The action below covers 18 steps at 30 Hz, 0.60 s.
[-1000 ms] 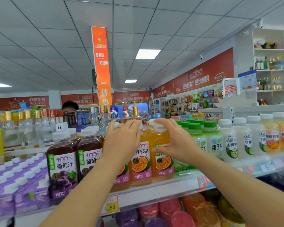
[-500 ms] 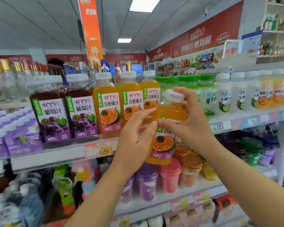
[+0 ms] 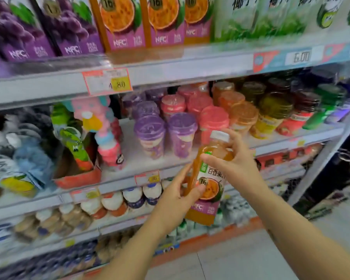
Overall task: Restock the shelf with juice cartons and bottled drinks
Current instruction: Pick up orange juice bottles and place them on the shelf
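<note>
Now holding one orange juice bottle (image 3: 208, 178) in both hands, out in front of the shelves. Gripping it low on the label with the left hand (image 3: 176, 197), thumb in front, fingers tucked behind. Gripping it high with the right hand (image 3: 236, 168), thumb across the shoulder, fingers curled round near the white cap (image 3: 219, 136). Carrying it almost upright, cap tipped a little to the right. Touching no shelf with it, well below the front edge of the top shelf (image 3: 190, 65).

Most likely meant to go up there, beside the same orange juice bottles (image 3: 119, 23) near the middle of that front edge. Up and to the left from both hands, so best lifted cap first, along the long way of the bottle. About as near for the left hand as for the right.

Up there too: purple grape juice bottles (image 3: 18, 31) toward the left end, green-labelled bottles (image 3: 261, 21) toward the right. Cannot see any gap in the orange row, cut off by the top of the view.

In the way: the shelf lip with its price tag (image 3: 107, 81). Just behind the hands, colourful lidded cups (image 3: 150, 134) on the middle shelf. Could bump that lip going straight up, so safer to come out first and then over.
</note>
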Motion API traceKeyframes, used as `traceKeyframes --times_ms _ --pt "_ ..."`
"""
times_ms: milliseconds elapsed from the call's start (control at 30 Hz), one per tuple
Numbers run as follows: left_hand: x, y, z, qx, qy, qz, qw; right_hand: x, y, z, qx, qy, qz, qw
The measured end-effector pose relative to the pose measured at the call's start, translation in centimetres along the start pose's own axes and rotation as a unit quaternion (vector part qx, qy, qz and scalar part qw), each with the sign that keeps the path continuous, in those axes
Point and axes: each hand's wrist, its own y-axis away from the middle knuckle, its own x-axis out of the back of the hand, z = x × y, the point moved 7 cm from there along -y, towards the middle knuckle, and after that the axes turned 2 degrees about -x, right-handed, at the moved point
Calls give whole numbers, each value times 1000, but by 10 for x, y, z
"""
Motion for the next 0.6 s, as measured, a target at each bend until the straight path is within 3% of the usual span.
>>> traceKeyframes --times_ms 133,333,433,600 --pt "-10 15 -39 101 83 -9 991 -10 18 50 -131 -83 -51 987" --pt "-17 43 -79 268 233 -50 933 -27 60 110 -343 -233 -106 904" --pt "-15 52 -86 291 219 -67 929 -37 74 125 -375 -242 -117 887" --pt "0 54 -85 272 105 -93 952 -51 88 130 -388 -255 -44 884"
